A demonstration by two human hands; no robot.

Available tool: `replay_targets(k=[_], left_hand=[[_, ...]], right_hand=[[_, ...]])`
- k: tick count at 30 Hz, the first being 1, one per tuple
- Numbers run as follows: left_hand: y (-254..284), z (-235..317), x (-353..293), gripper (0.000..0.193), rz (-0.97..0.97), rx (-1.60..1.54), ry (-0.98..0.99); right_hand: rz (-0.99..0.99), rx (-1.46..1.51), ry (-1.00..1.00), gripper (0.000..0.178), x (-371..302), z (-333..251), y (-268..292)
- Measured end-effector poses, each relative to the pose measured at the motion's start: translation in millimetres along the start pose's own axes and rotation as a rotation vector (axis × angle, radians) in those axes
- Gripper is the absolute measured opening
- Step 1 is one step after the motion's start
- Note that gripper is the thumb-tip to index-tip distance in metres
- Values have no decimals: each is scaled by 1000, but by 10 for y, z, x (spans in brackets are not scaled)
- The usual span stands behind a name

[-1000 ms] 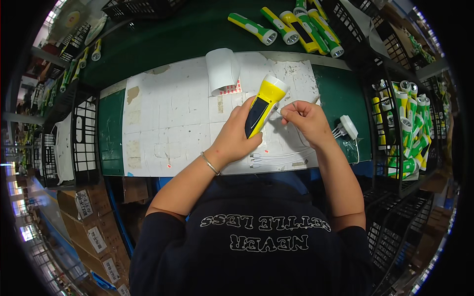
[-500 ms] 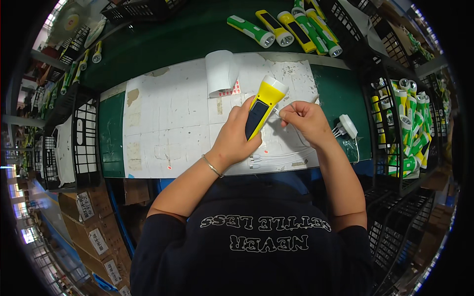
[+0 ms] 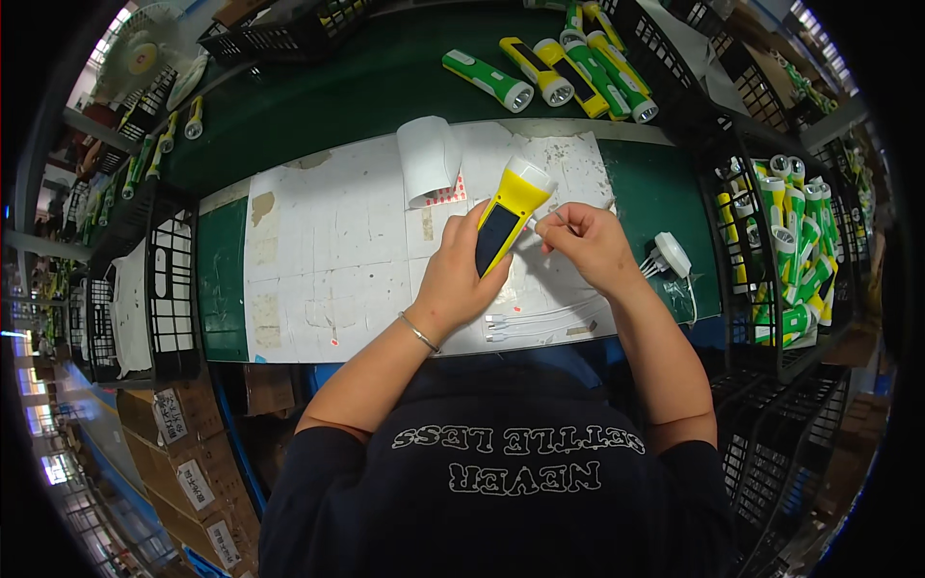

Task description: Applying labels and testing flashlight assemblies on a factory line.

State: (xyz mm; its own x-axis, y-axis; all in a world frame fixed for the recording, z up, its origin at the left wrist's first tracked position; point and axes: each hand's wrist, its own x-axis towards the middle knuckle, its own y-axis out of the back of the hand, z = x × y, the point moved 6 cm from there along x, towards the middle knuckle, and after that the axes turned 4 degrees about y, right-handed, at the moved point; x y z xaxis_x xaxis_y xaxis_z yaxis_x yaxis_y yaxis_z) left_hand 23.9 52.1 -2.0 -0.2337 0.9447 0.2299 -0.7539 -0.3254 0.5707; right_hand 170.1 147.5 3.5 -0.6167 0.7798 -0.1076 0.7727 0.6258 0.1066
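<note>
A yellow flashlight (image 3: 520, 200) with a white head and a dark panel lies tilted in my left hand (image 3: 451, 277), fingers wrapped round its body and its head pointing away from me. My right hand (image 3: 595, 249) is closed in a pinch on a small white cable plug (image 3: 531, 223), held at the flashlight's right side. Whether the plug sits inside a socket I cannot tell. Several white charging cables (image 3: 544, 318) lie on the paper-covered tabletop (image 3: 356, 231) near its front edge. Right of my right hand is a white charger (image 3: 672, 252) with plugs and a cord.
A curled white sheet (image 3: 427, 159) with red stickers stands beyond the flashlight. Green and yellow flashlights (image 3: 487, 79) lie at the back. A black crate (image 3: 737, 318) full of flashlights borders the right side; another black crate (image 3: 173, 279) is at the left.
My right hand has moved a little left, bringing the plug up to the flashlight's side. My left hand still holds the flashlight. The whole view has shifted slightly.
</note>
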Motion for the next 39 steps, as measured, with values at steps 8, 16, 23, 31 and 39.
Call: replay_targets(k=[8,16,23,31,39], left_hand=[[120,22,135,60,-75,-589,102],[-148,398,51,71,-391,-743,-20],[-206,379,35,69,-448,-806,91],[-234,316,62,71,-467,-1012,127],[-249,410,79,71,-522,-1148,186]], right_hand=[[77,-658,218,40,-299,-294,-45],[18,-556,463,52,-321,-117,-79],[26,-605,493,52,-346,-136,-67],[1,-511,381,57,-374,-206,-101],[-4,-484,385,53,-408,-263,-95]])
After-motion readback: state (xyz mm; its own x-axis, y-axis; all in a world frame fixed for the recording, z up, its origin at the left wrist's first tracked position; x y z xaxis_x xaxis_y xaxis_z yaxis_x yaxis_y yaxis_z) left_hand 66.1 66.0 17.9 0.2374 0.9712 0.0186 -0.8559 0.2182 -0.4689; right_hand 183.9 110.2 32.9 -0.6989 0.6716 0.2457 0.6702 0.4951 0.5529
